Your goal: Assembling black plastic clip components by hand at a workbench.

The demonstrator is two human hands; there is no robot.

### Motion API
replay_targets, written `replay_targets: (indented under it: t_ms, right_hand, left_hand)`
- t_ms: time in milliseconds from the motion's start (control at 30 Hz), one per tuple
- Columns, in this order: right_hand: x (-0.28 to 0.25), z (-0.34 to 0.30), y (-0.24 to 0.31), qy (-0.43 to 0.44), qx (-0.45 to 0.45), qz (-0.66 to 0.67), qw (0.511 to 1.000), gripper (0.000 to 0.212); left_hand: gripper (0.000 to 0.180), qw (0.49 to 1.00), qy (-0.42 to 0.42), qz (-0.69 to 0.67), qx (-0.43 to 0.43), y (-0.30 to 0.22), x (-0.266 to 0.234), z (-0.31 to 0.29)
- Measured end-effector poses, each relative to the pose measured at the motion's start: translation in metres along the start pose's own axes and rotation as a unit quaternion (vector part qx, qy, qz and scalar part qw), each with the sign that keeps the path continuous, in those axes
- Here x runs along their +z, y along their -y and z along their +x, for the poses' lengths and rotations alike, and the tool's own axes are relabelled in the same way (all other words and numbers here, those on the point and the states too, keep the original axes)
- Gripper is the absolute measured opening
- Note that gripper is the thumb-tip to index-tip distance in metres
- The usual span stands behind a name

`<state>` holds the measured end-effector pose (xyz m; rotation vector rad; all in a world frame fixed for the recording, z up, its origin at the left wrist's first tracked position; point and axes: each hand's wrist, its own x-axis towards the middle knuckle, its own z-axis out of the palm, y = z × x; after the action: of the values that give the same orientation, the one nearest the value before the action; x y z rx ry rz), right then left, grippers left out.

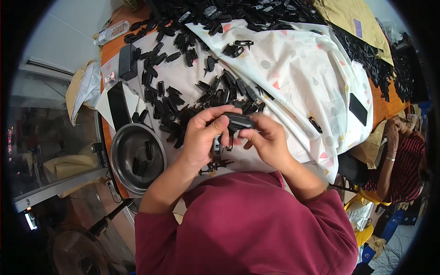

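Observation:
Over the near part of the table, my left hand [201,133] grips a small black plastic casing [239,120] that looks like a key fob shell. The thumb lies on its top and the fingers curl around its left end. My right hand [270,142] closes on the casing's right end with thumb and fingers. Just below the hands lie more small black parts [219,165], one with a shiny grey face. Beyond them spreads a loose heap of similar black casings [169,103], partly hidden by my left hand.
A metal bowl [115,169] with a few black pieces stands at the left edge. Near it lies a dark phone [118,104]. Patterned cloth [293,68] covers the table, with another phone [358,109] at right. Black parts [256,11] fill the far side. Another person [403,160] sits right.

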<state>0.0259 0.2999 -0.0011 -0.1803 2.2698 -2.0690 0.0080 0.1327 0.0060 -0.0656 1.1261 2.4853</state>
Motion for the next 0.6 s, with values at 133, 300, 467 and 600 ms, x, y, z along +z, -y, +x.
replay_targets:
  t_ms: [133,300,467,600]
  right_hand:
    - [-0.004,0.003,-0.004,0.14,0.09,0.044,0.985,0.024]
    - [-0.032,0.022,-0.033,0.011,0.058,-0.202,0.978,0.036]
    - [-0.034,0.047,-0.036,0.053,-0.047,-0.439,0.896,0.031]
    - [-0.031,0.047,-0.036,0.091,-0.108,-0.538,0.831,0.025]
  left_hand:
    - [0.025,0.999,0.009,0.044,-0.018,-0.004,-0.019,-0.004]
    - [0.021,0.982,-0.158,0.067,0.074,-0.044,-0.078,0.008]
    - [0.019,0.974,-0.226,-0.024,-0.001,-0.068,-0.106,0.033]
    - [0.015,0.882,-0.168,0.426,0.114,-0.059,-0.101,0.058]
